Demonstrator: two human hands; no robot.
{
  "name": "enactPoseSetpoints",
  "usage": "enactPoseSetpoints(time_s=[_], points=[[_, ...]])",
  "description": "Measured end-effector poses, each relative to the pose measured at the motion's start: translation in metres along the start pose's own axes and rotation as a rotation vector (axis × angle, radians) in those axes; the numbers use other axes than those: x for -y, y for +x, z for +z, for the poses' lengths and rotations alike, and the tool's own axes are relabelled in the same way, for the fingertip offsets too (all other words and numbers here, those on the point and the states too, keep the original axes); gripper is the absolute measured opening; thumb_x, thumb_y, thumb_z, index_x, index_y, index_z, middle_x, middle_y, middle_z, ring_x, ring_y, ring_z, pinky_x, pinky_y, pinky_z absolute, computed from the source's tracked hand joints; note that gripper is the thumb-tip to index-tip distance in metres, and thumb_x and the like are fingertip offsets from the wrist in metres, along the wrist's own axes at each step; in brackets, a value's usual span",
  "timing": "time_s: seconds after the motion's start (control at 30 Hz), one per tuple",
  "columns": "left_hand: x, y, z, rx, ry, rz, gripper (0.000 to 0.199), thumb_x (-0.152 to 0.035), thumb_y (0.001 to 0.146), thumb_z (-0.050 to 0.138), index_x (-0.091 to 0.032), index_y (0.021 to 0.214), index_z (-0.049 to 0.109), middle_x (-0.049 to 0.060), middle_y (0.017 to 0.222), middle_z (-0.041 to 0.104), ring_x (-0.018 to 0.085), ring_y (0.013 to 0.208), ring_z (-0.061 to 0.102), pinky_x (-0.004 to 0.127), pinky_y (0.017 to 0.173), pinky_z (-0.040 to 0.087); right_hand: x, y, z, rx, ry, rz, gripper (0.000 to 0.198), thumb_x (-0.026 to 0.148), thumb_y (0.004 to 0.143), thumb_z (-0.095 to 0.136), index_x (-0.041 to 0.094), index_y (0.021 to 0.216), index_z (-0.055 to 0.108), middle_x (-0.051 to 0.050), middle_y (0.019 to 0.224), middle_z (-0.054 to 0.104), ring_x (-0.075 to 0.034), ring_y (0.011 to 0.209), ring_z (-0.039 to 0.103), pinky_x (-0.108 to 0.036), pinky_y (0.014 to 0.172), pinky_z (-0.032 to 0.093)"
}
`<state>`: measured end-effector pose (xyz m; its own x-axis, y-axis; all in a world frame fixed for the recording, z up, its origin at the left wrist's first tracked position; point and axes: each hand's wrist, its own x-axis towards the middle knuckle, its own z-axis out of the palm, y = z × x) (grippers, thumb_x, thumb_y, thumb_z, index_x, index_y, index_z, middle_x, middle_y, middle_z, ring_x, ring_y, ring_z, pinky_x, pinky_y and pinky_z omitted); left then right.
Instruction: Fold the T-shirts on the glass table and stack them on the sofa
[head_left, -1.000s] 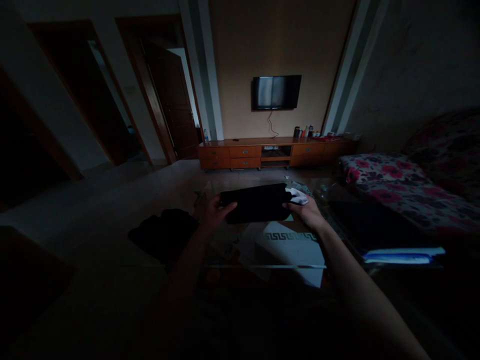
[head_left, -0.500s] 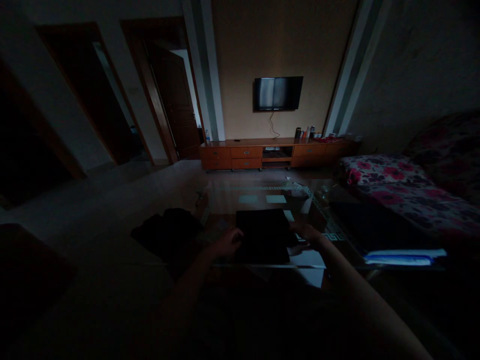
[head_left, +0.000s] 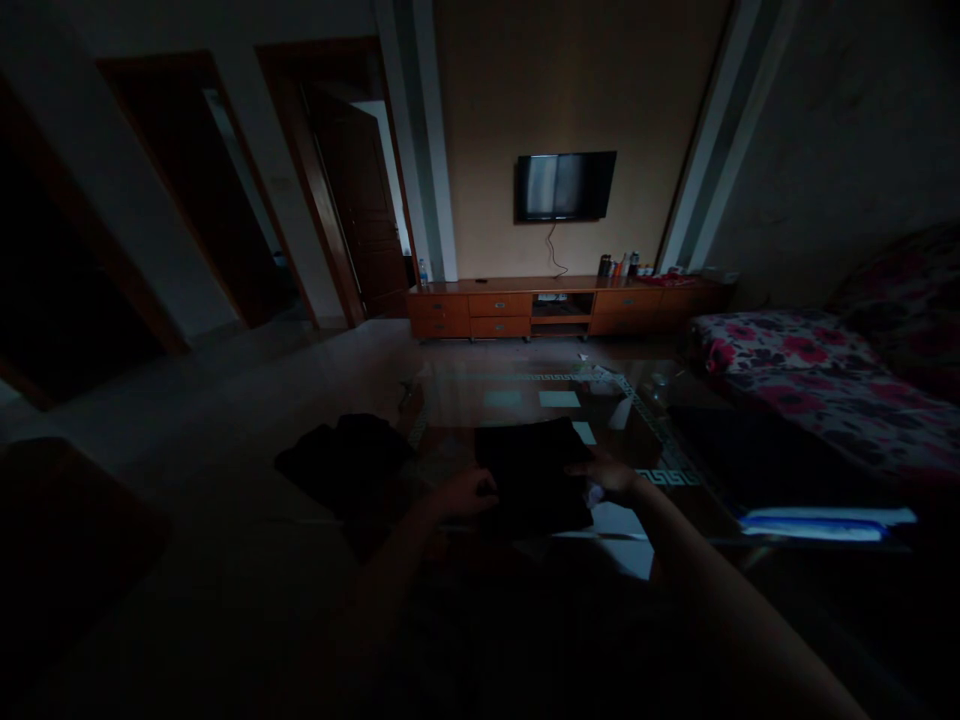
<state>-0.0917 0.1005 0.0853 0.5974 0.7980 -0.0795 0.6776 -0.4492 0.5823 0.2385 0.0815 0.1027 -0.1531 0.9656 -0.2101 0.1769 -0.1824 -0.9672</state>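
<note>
A black folded cloth (head_left: pixel 534 480), probably a garment, lies on the glass table (head_left: pixel 450 398) in front of me; its details are lost in the dark. My left hand (head_left: pixel 472 490) is at its left edge, fingers curled in and closed on the fabric. At the right edge, my right hand (head_left: pixel 609 476) grips the cloth, fingertips over the top of it. A small pale patch shows under the right palm. To the left lies a crumpled black heap (head_left: pixel 345 450), seemingly cloth. On the right rests a dark flat stack (head_left: pixel 780 460) with white and blue layers (head_left: pixel 825 524) along its near edge.
Beyond the table stands a long wooden TV cabinet (head_left: pixel 502 305) with bottles and small items (head_left: pixel 622 266) on it. A television (head_left: pixel 566 186) hangs above. A flower-patterned sofa (head_left: pixel 795 345) runs along the right. Doorways (head_left: pixel 352 200) open at the left.
The view has shifted slightly left. My right hand has moved inward over the cloth's right edge, and the cloth's near right corner sits a little differently. The left hand stays at the left edge.
</note>
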Motion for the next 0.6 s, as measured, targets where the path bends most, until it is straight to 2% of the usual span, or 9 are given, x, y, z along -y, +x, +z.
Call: enactPoseSetpoints(time_s=[0.07,0.13,0.2,0.27,0.37,0.47,0.53,0.57,0.6], points=[[-0.006,0.0,0.0,0.034,-0.016,0.008,0.016,-0.033,0.088,0.063,-0.02,0.092,0.072,0.003,0.087,0.072,0.018,0.08,0.066,0.025,0.07,0.047,0.002,-0.006,-0.001,0.044,-0.038,-0.05,0.051,0.042,0.064,0.083,0.016,0.107,0.069,-0.009,0.099,0.075,-0.025,0.092,0.07,-0.036,0.082,0.058],[-0.012,0.001,0.0,0.032,-0.001,0.022,0.015,-0.032,0.088,0.063,-0.02,0.086,0.072,0.002,0.083,0.073,0.018,0.077,0.066,0.025,0.068,0.046,0.006,-0.011,-0.002,-0.002,-0.104,-0.063,0.059,0.037,0.067,0.082,0.014,0.118,0.065,-0.011,0.104,0.074,-0.025,0.095,0.069,-0.036,0.083,0.058],[-0.016,0.0,0.001,0.028,0.013,0.044,0.014,-0.032,0.087,0.064,-0.021,0.086,0.072,0.001,0.084,0.074,0.018,0.077,0.066,0.025,0.067,0.045,0.014,-0.015,-0.005,-0.084,-0.163,-0.079,0.071,0.032,0.068,0.079,0.015,0.134,0.058,-0.012,0.115,0.071,-0.024,0.099,0.068,-0.035,0.083,0.058],[-0.019,-0.002,0.002,0.047,0.019,0.063,0.014,-0.031,0.088,0.062,-0.021,0.089,0.073,0.001,0.085,0.074,0.017,0.076,0.066,0.024,0.065,0.045,0.028,-0.018,-0.009,-0.083,-0.219,-0.144,0.077,0.026,0.07,0.075,0.018,0.143,0.052,-0.012,0.129,0.067,-0.023,0.107,0.066,-0.034,0.088,0.057],[-0.024,-0.004,0.004,0.086,0.043,0.085,0.013,-0.025,0.088,0.061,-0.021,0.094,0.073,0.001,0.089,0.075,0.016,0.077,0.066,0.022,0.066,0.045,0.062,-0.021,-0.02,0.072,-0.385,-0.166,0.06,0.023,0.07,0.072,0.017,0.13,0.067,-0.01,0.125,0.07,-0.022,0.104,0.067,-0.031,0.086,0.057],[-0.028,-0.005,0.005,0.133,0.101,0.092,0.017,-0.021,0.087,0.061,-0.021,0.1,0.072,0.002,0.099,0.076,0.016,0.083,0.067,0.022,0.071,0.047,0.107,-0.025,-0.038,0.176,-0.629,-0.084,0.041,0.019,0.071,0.07,0.015,0.111,0.078,-0.009,0.098,0.077,-0.018,0.076,0.068,-0.025,0.067,0.055],[-0.029,-0.005,0.006,0.165,0.142,0.076,0.018,-0.021,0.088,0.061,-0.02,0.102,0.072,0.003,0.104,0.076,0.016,0.087,0.068,0.022,0.074,0.048,0.139,-0.031,-0.053,0.188,-0.776,-0.081,0.038,0.012,0.069,0.071,0.015,0.106,0.081,-0.007,0.089,0.078,-0.013,0.062,0.063,-0.02,0.058,0.049],[-0.03,-0.005,0.006,0.175,0.156,0.069,0.018,-0.021,0.088,0.06,-0.02,0.102,0.072,0.003,0.105,0.076,0.016,0.088,0.068,0.022,0.075,0.048,0.153,-0.036,-0.06,0.162,-0.831,-0.107,0.035,0.009,0.068,0.072,0.015,0.101,0.082,-0.007,0.086,0.079,-0.01,0.058,0.061,-0.018,0.056,0.046],[-0.03,-0.005,0.007,0.177,0.165,0.069,0.018,-0.021,0.088,0.06,-0.019,0.102,0.072,0.004,0.106,0.076,0.017,0.09,0.068,0.023,0.077,0.049,0.165,-0.041,-0.066,0.075,-0.866,-0.16,0.029,0.007,0.068,0.073,0.014,0.094,0.083,-0.007,0.081,0.078,-0.009,0.055,0.059,-0.017,0.055,0.044]])
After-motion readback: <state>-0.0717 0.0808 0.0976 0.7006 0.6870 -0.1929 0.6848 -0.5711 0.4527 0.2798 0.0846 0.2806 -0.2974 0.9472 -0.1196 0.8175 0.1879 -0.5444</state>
